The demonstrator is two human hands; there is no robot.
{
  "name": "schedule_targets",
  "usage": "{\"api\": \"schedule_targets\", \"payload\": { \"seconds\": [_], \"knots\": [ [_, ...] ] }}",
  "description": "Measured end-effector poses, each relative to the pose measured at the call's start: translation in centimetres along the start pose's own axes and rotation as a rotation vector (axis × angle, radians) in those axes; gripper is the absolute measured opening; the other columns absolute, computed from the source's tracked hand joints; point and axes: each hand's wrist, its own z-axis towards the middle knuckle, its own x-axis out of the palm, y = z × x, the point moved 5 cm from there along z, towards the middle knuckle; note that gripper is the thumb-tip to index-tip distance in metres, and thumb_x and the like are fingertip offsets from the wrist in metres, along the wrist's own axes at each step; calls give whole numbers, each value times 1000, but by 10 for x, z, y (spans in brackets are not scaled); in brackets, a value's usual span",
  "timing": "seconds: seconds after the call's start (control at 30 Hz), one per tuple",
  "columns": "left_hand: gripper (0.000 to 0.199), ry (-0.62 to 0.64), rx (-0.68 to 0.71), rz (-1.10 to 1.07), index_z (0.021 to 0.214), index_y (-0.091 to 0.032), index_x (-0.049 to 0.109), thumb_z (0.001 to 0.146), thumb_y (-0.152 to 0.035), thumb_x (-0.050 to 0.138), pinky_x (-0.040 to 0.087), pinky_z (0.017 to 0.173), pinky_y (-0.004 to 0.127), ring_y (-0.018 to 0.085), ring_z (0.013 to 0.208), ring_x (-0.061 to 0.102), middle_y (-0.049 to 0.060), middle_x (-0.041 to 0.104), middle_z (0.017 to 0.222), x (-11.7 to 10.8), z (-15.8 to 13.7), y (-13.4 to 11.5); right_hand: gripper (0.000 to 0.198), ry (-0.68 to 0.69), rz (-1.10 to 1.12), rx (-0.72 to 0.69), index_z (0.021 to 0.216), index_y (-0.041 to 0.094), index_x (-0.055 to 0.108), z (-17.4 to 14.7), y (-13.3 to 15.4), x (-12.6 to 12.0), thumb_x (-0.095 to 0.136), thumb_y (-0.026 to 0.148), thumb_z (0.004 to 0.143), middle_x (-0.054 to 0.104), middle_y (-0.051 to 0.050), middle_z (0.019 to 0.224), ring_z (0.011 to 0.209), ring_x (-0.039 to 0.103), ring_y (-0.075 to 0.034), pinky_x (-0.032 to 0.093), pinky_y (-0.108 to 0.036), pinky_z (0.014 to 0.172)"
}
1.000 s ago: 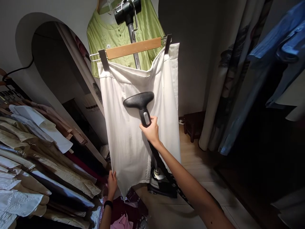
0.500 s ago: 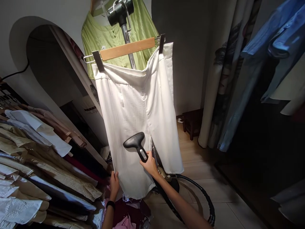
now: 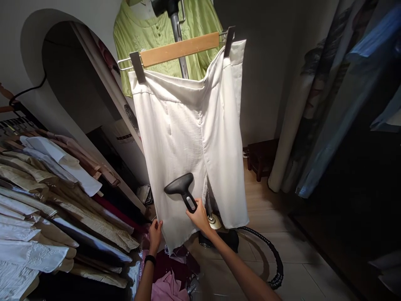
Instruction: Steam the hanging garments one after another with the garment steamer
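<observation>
White trousers hang by the waistband from a wooden clip hanger on a metal pole. My right hand is closed round the handle of a black garment steamer head. The steamer's wide face lies against the lower part of the left trouser leg. My left hand, with a black band at the wrist, pinches the outer edge of that same leg near its hem. Behind the trousers hangs a green blouse.
A rack of clothes stands at the left. Pink and maroon fabric lies on the floor below. A black ribbed hose curves beside the steamer base. A dark wooden stool and hanging curtains are at the right.
The view has shifted, so the trousers sit higher and farther right. My left hand has drawn the hem edge slightly to the right. The steamer stays on the same leg.
</observation>
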Motion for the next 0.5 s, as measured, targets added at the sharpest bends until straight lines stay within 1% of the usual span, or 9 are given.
{"api": "schedule_targets", "payload": {
  "seconds": [0.1,0.2,0.3,0.37,0.4,0.43,0.5],
  "knots": [
    [53,1,-4,20,68,-17,55,71,-69,51,41,66,27,17,67,51,2,56,67,0,-2,10,39,-4,59,-43,98,23,37,23,48,-12,55,32,65,59,0,78,69,59,-20,44,-30,63],
    [54,11,16,31,66,-16,56,72,-70,51,41,67,28,18,68,52,4,58,67,0,-3,19,41,-54,94,-71,100,23,36,44,94,-29,57,33,66,59,0,80,70,59,-19,44,-30,65],
    [55,11,19,33,64,-16,56,73,-70,50,41,66,27,18,67,52,3,57,65,0,-4,22,43,-121,114,-101,100,24,37,60,129,-43,60,35,66,57,0,83,71,58,-19,44,-30,65],
    [55,15,15,32,64,-16,57,73,-70,50,41,66,27,18,67,52,4,57,65,-1,-4,21,43,-144,127,-115,99,24,36,65,139,-48,60,36,66,56,1,82,71,57,-19,44,-29,65],
    [55,23,12,29,66,-15,58,73,-69,51,42,66,28,18,67,53,4,58,67,-1,-4,20,43,-147,131,-116,99,24,36,67,139,-48,60,36,66,55,1,82,72,57,-19,43,-29,65],
    [55,31,8,27,68,-15,59,73,-69,51,42,67,28,18,68,53,5,59,68,-2,-5,19,43,-140,131,-111,99,24,36,67,136,-47,60,36,66,55,1,82,72,58,-19,43,-29,66],
    [55,43,-6,27,69,-14,62,73,-69,51,43,68,29,19,70,55,6,61,71,-2,-6,17,42,-102,122,-79,99,24,35,64,120,-41,60,35,67,56,1,83,74,58,-21,43,-30,67]
  ]
}}
